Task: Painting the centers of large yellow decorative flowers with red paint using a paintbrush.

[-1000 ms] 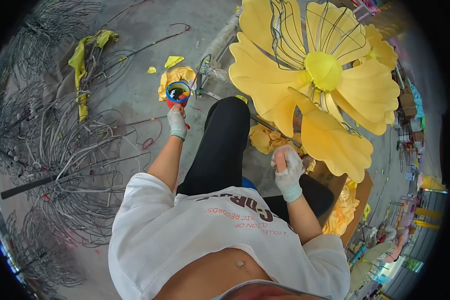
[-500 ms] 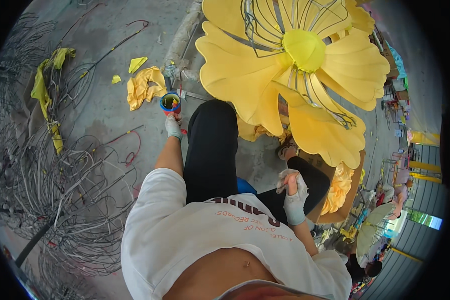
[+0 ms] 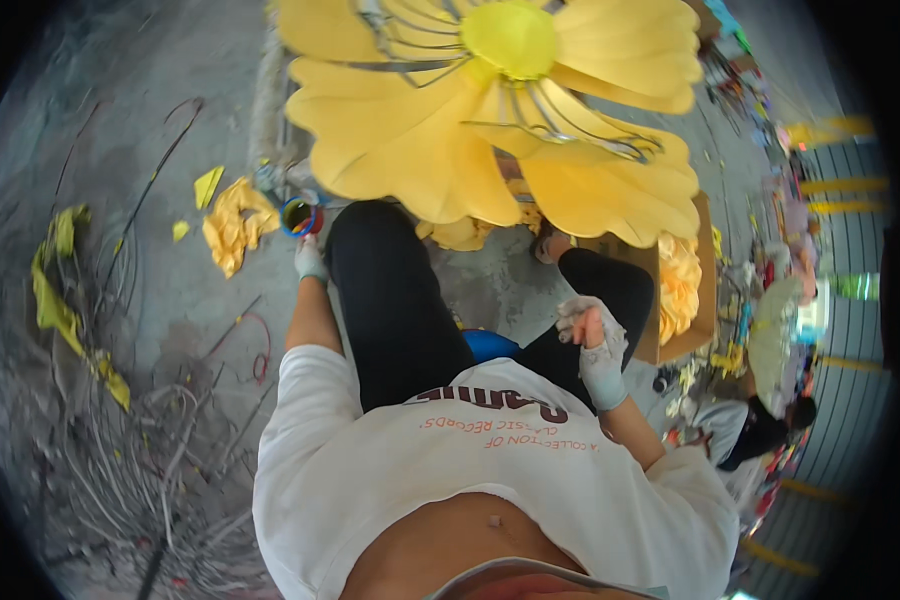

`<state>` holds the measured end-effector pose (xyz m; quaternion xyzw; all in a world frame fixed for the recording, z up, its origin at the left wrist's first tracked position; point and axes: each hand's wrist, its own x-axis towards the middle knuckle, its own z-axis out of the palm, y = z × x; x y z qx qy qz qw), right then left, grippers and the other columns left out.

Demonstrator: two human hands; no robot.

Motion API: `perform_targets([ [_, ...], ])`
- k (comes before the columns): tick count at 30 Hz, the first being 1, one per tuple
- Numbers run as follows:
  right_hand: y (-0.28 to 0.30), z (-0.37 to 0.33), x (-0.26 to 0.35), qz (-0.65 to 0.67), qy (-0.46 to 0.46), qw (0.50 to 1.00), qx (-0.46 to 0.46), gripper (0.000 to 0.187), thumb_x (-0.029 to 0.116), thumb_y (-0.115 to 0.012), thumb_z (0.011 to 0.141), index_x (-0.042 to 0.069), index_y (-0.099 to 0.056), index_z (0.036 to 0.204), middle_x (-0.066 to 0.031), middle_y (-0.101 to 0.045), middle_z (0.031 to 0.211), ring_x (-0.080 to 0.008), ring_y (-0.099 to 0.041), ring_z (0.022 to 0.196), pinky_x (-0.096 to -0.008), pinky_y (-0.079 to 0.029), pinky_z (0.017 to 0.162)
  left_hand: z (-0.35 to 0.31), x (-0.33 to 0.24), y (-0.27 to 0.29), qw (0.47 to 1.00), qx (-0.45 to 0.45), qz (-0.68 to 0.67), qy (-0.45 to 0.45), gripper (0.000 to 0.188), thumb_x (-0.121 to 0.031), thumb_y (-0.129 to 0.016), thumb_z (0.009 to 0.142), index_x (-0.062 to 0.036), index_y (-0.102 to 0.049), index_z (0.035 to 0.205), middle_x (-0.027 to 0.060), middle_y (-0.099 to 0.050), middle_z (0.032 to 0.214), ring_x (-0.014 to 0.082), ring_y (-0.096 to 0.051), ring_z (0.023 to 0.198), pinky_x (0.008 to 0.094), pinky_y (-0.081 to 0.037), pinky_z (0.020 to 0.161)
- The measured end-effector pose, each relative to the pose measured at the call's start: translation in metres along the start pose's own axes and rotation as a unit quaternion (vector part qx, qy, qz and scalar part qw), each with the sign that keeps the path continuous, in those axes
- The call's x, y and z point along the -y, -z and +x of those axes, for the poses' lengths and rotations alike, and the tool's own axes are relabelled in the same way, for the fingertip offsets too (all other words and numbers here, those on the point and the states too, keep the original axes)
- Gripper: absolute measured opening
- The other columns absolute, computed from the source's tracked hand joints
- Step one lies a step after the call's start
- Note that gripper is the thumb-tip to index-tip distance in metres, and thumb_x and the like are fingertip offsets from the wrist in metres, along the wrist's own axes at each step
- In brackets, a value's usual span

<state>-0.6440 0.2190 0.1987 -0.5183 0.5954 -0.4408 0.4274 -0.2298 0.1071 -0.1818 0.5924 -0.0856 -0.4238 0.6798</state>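
At the left, beside my knee, my left hand (image 3: 311,259) in a pale glove is closed on a small pot (image 3: 316,220) with a blue rim and a reddish side. What is inside the pot is too small to make out. My right hand (image 3: 598,358), in a stained white glove with bare fingertips showing, is raised over my bent right leg. Its fingers are curled in, and anything within them is hidden. Beyond my knees stands a huge yellow flower (image 3: 400,135) with broad petals, a rounded yellow centre (image 3: 510,40) and grey wires; neither hand touches it.
Crumpled yellow-orange fabric (image 3: 232,232) and a yellow scrap (image 3: 208,187) lie on the floor at left. Tangled grey wires (image 3: 160,480) spread at lower left. A cardboard box (image 3: 705,335) holds more yellow fabric at right. Another person (image 3: 755,435) is farther right.
The view has shifted, so the flower and pot sit farther left in the picture. My left hand stays on the pot. My right hand stays raised, its fingers slightly looser.
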Motion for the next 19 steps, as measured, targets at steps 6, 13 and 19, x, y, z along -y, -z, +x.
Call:
perform_targets([
  [6,0.010,-0.025,0.002,-0.092,0.082,0.991,0.050,0.030,0.027,-0.050,0.096,-0.002,-0.059,0.092,-0.0081,-0.058,0.094,-0.0122,-0.050,0.070,-0.0222,-0.042,0.064,-0.002,-0.018,0.009,0.993,0.101,-0.047,0.031,0.023,-0.026,-0.048,0.090,-0.0083,-0.058,0.101,0.0078,-0.058,0.092,0.0176,-0.051,0.082,0.0295,-0.038,0.073],
  [13,0.015,-0.010,-0.013,-0.150,0.117,0.977,0.096,0.023,0.023,-0.058,0.092,0.003,-0.055,0.082,-0.0083,-0.058,0.109,-0.0179,-0.054,0.079,-0.0269,-0.043,0.068,-0.033,-0.034,0.027,0.986,0.113,-0.104,0.056,0.033,-0.029,-0.047,0.089,-0.0071,-0.058,0.112,0.0112,-0.059,0.108,0.0214,-0.054,0.098,0.0328,-0.040,0.087],
  [19,0.021,0.014,-0.048,-0.129,0.125,0.975,0.130,0.024,0.025,-0.054,0.094,0.004,-0.056,0.084,-0.0060,-0.059,0.104,-0.0208,-0.055,0.081,-0.0298,-0.044,0.074,-0.013,-0.078,0.073,0.970,0.182,-0.082,0.142,0.042,-0.031,-0.047,0.089,-0.0060,-0.058,0.121,0.0141,-0.060,0.121,0.0247,-0.056,0.113,0.0356,-0.041,0.100],
])
